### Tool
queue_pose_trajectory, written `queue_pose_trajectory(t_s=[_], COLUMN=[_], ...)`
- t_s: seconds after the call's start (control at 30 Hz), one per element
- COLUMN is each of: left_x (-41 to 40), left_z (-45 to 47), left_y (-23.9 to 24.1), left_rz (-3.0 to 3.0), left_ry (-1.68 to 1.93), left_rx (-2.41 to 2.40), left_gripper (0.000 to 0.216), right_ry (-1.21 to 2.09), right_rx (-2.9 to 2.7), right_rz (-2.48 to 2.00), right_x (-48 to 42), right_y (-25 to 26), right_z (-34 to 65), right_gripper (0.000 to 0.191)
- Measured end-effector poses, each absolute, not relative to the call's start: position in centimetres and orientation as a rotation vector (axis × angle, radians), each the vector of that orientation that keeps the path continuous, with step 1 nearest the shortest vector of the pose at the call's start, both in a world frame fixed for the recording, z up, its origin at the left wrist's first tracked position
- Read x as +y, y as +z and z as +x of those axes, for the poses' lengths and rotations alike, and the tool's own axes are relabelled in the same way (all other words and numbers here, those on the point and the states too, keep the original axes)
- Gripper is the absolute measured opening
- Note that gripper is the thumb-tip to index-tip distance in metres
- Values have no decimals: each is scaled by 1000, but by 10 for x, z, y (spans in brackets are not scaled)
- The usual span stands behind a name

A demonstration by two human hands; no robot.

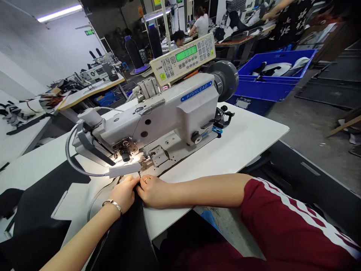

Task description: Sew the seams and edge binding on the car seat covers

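Pinching black material (131, 235), apparently | hands (124, 192) (155, 191) close together (angled inward)

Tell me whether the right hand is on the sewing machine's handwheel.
No: the right hand is beside the left hand at the black material, away from the handwheel.

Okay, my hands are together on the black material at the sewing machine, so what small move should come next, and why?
Probably ease the black material slightly toward the lit stitching area of the sewing machine: the left hand and right hand meet on it, close to the lamp and just short of that area.
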State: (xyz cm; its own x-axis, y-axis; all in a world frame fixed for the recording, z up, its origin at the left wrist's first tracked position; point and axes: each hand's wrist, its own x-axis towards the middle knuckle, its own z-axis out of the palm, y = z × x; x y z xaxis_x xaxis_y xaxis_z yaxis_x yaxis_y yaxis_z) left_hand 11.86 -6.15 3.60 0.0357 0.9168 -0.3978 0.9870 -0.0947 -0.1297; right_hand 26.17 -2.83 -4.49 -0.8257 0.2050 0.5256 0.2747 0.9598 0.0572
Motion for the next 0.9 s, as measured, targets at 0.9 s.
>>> queue_pose_trajectory(t_s=[0.9], left_x=[-58], left_z=[111], left_y=[29], left_rz=[2186], left_ry=[-730], left_rx=[1925], left_gripper=[58], right_ry=[-283], right_rx=[-2386], right_rz=[-227], right_x=[-40], right_y=[-49], right_z=[260], right_gripper=[22])
